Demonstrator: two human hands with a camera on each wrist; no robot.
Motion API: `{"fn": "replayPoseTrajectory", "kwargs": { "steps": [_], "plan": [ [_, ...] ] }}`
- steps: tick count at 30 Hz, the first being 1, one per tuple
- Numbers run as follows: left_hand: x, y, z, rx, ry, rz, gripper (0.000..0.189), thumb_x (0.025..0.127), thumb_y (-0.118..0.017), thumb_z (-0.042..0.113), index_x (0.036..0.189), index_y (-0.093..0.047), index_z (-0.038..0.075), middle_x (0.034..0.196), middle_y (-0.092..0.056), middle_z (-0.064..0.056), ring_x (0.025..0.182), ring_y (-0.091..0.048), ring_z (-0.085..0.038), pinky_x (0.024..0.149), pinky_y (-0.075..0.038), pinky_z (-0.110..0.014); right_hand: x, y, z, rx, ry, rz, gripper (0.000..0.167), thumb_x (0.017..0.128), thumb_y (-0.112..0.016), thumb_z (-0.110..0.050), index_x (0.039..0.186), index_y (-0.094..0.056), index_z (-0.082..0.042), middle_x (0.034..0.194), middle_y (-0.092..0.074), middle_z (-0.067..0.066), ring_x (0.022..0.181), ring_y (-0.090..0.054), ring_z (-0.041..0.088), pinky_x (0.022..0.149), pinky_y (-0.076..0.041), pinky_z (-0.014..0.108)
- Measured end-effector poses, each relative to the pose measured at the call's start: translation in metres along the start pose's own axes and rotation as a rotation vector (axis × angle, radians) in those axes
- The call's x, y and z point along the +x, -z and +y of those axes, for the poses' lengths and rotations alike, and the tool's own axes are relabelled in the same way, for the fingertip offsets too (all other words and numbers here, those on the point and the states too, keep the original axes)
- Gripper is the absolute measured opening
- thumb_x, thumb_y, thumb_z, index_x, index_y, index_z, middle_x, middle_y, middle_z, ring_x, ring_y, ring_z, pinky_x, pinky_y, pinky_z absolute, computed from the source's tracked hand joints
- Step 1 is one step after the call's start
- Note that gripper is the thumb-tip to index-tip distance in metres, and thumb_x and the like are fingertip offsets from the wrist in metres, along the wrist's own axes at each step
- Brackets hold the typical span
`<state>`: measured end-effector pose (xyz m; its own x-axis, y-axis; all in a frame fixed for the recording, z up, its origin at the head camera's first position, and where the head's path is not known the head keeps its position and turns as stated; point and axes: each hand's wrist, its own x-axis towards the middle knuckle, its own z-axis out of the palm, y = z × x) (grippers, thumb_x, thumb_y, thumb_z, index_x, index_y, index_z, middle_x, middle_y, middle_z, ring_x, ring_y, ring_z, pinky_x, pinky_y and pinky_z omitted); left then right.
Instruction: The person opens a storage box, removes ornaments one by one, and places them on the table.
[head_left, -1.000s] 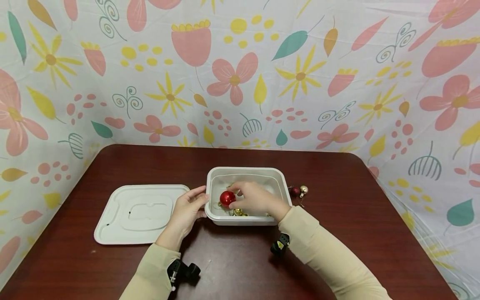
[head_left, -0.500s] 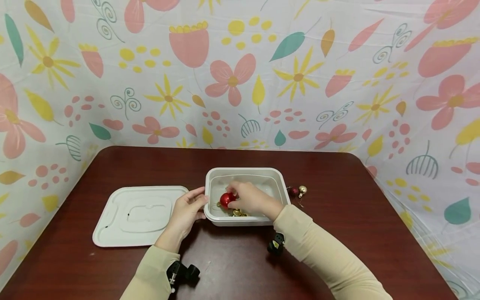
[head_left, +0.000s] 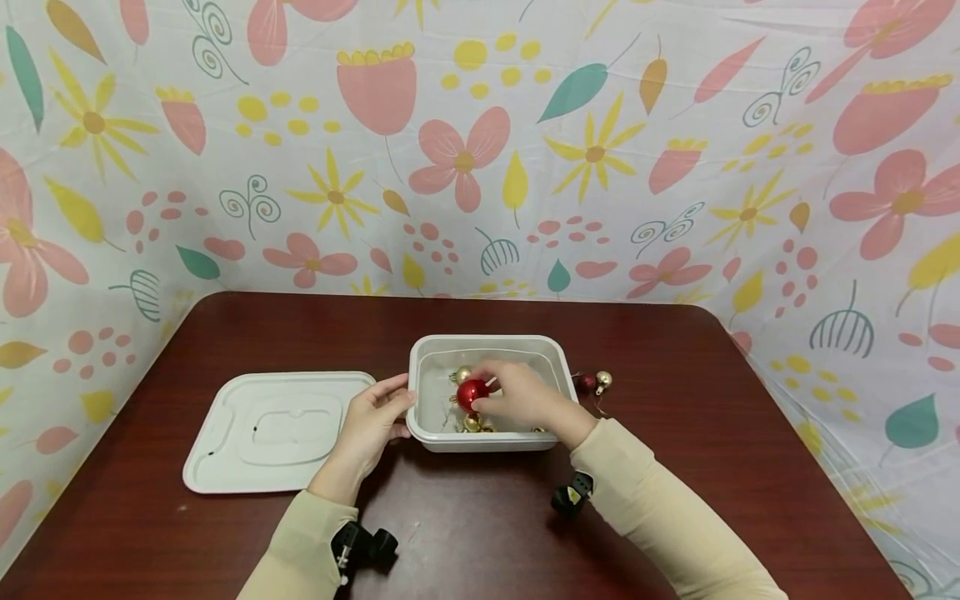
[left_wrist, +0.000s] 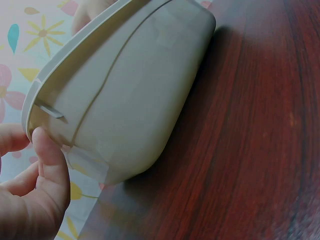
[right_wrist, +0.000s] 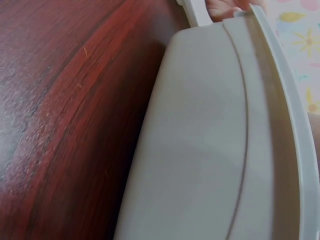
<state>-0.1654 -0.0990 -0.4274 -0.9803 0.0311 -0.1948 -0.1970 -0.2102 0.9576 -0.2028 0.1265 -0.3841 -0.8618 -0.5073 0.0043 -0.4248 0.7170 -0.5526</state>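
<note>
Just right of a white lid (head_left: 281, 429), gripping a plastic tub (head_left: 487, 445) by its left rim with the left hand (head_left: 367, 429) — and, inside it, pinching a glossy red bauble (head_left: 471, 394) near gold baubles (head_left: 472, 423) with the right hand (head_left: 525, 402); near a maroon bauble (head_left: 586, 383) outside.

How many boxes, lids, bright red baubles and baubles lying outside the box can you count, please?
Box: 1
Lid: 1
Bright red bauble, held by the right hand: 1
Baubles outside the box: 2, a dark red bauble and a gold bauble
Total: 5
</note>
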Motion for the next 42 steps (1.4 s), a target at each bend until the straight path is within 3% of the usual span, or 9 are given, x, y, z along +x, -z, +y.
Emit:
{"fn": "replayPoseTrajectory", "kwargs": {
  "steps": [9,18,25,27,32,37,42],
  "plan": [
    [0.001,0.000,-0.002,0.002,0.001,0.006,0.044,0.089,-0.059,0.003,0.132,-0.049,-0.002,0.093,-0.056,0.002,0.066,-0.058,-0.007,0.047,-0.047,-0.017,-0.016,0.012,0.013,0.112,0.023,0.103,0.031,0.081,-0.072,-0.014,0.110,-0.064,-0.008,0.103,-0.068,0.008,0.085,-0.069,0.020,0.074,-0.058,0.029],
    [0.002,0.001,-0.003,0.007,0.018,0.007,0.043,0.090,-0.059,0.004,0.132,-0.051,0.002,0.095,-0.057,0.002,0.070,-0.060,-0.008,0.048,-0.047,-0.017,-0.040,0.037,0.017,0.189,-0.075,0.208,0.036,0.080,-0.075,-0.021,0.113,-0.064,-0.011,0.108,-0.067,0.007,0.088,-0.069,0.019,0.070,-0.056,0.027],
    [0.002,0.001,-0.003,0.011,0.017,0.008,0.043,0.090,-0.059,0.004,0.132,-0.050,0.002,0.095,-0.057,0.002,0.070,-0.060,-0.008,0.048,-0.047,-0.017,-0.060,0.055,0.037,0.240,-0.108,0.313,0.039,0.080,-0.076,-0.019,0.115,-0.061,-0.008,0.110,-0.066,0.012,0.091,-0.068,0.024,0.070,-0.056,0.023],
    [0.002,0.001,-0.003,0.014,0.019,0.010,0.043,0.090,-0.059,0.004,0.132,-0.050,0.002,0.095,-0.056,0.002,0.069,-0.059,-0.007,0.048,-0.047,-0.017,-0.067,0.060,0.045,0.265,-0.129,0.336,0.039,0.081,-0.075,-0.019,0.115,-0.060,-0.008,0.107,-0.068,0.014,0.088,-0.068,0.024,0.062,-0.056,0.026],
    [0.001,0.001,-0.002,0.016,0.017,0.014,0.043,0.090,-0.059,0.004,0.132,-0.050,0.002,0.095,-0.055,0.002,0.070,-0.059,-0.007,0.047,-0.047,-0.017,-0.084,0.069,0.064,0.298,-0.171,0.397,0.039,0.082,-0.074,-0.022,0.116,-0.059,-0.008,0.103,-0.068,0.017,0.080,-0.066,0.010,0.053,-0.056,0.028],
    [0.001,0.001,-0.002,0.017,0.016,0.013,0.043,0.090,-0.059,0.004,0.132,-0.050,0.002,0.094,-0.055,0.003,0.071,-0.059,-0.009,0.048,-0.047,-0.018,-0.099,0.073,0.082,0.254,-0.178,0.493,0.039,0.084,-0.072,-0.016,0.118,-0.059,-0.003,0.106,-0.066,0.019,0.081,-0.061,-0.009,0.065,-0.052,0.011],
    [0.001,0.001,-0.003,0.014,0.016,0.014,0.043,0.090,-0.059,0.003,0.132,-0.051,0.002,0.093,-0.055,0.002,0.070,-0.059,-0.009,0.047,-0.047,-0.018,-0.111,0.076,0.081,0.228,-0.241,0.549,0.038,0.084,-0.070,-0.009,0.118,-0.058,0.005,0.107,-0.064,0.025,0.077,-0.057,-0.013,0.064,-0.048,0.007]
  ]
}}
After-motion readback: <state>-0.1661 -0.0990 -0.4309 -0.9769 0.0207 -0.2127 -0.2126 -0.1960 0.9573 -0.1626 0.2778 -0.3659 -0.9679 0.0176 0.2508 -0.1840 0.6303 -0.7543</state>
